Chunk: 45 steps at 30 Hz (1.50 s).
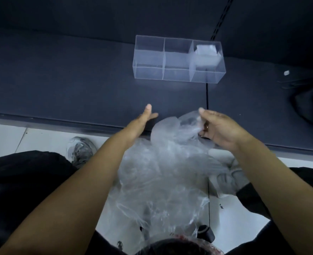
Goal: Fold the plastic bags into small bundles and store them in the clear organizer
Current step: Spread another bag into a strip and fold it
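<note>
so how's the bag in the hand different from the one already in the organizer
The loose bag is unfolded, crumpled and large, hanging from the right hand; the bundle is folded small and flat-sided. The loose bag is off the table, the bundle sits in the right compartment of the organizer. Both are clear plastic.

Dark navy table (78, 80) filling the upper half, matte, with a thin seam running front to back on the right. Slotted black rail (221, 19) angling along the top right. White tiled floor (5, 137) below the table's edge. Dim, bluish light overall, pretty flat.
</note>
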Tool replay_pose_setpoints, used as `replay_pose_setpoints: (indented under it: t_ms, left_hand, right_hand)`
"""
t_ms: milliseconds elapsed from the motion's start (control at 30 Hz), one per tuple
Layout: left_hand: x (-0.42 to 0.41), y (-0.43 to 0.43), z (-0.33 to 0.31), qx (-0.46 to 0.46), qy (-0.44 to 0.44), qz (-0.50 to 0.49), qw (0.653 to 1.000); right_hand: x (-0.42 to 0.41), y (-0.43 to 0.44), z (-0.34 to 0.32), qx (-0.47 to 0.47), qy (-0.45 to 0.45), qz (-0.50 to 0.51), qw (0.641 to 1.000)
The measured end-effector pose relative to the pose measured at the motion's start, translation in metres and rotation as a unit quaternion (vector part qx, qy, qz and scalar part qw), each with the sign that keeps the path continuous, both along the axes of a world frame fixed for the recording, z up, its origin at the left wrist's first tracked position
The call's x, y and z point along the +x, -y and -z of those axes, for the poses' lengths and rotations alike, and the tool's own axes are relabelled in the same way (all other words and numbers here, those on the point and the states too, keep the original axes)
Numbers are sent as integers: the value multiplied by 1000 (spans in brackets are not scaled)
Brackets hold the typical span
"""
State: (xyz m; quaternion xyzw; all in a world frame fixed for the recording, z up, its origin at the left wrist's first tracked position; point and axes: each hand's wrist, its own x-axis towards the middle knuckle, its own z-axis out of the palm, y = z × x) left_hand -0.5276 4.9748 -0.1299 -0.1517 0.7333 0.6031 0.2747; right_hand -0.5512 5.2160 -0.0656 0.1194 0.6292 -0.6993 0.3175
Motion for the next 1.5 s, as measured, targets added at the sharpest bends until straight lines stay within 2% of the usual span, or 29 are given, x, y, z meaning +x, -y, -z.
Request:
replay_pose_setpoints:
  t_ms: [33,67,167,233,333,400,500,600,700,800,900,1000,1067,1133,1200,1267,1333,1367,1433,1500]
  left_hand:
    - [0,-5,-11,113,12,-6,993]
    - [0,-12,-22,188,17,3,982]
    - [0,-30,-40,312,22,4,950]
    - [2,-38,-46,346,2,0,938]
    - [4,-50,-51,277,-51,-5,960]
    - [1,-57,-53,237,-61,-69,967]
    - [-1,-59,-52,211,-66,-137,966]
    - [0,-56,-53,213,-45,-163,962]
    - [6,-59,-55,197,-71,-69,975]
    - [12,-70,-59,238,-90,54,966]
    - [15,-83,-59,193,-93,99,972]
    - [15,-86,-55,152,-94,1,984]
    - [12,-79,-52,174,-74,-98,977]
    - [7,-67,-51,218,-42,-173,960]
    - [4,-57,-53,251,-13,-226,941]
    - [2,-52,-55,271,-6,-267,925]
    - [1,-54,-57,259,-12,-288,922]
    - [0,-57,-59,254,-16,-293,922]
    - [-1,-63,-63,258,-26,-290,921]
    - [-2,-68,-69,268,-31,-273,923]
  right_hand:
    - [-6,-3,-7,-21,23,39,999]
    - [-12,-4,-11,-37,49,87,994]
    - [-22,-5,-15,-71,114,207,969]
    - [-24,-7,-12,-85,136,254,954]
    - [-20,-12,-6,-100,154,261,948]
    - [-15,-16,-2,-100,145,208,962]
    - [-9,-26,3,-102,138,169,971]
    - [-8,-37,8,-97,172,201,959]
    - [-7,-40,9,-125,201,226,945]
    - [0,-34,6,-179,237,201,933]
    - [6,-23,5,-199,247,190,929]
    - [6,-20,6,-221,255,186,923]
    - [4,-28,7,-221,268,187,919]
    - [-1,-42,11,-178,257,214,926]
    - [-8,-53,13,-84,235,250,936]
    - [-7,-54,7,74,171,274,943]
    - [-3,-47,-1,236,8,271,933]
    - [0,-40,-9,265,-110,245,926]
    - [8,-17,-35,243,-303,87,917]
    - [13,7,-50,271,-370,-125,880]
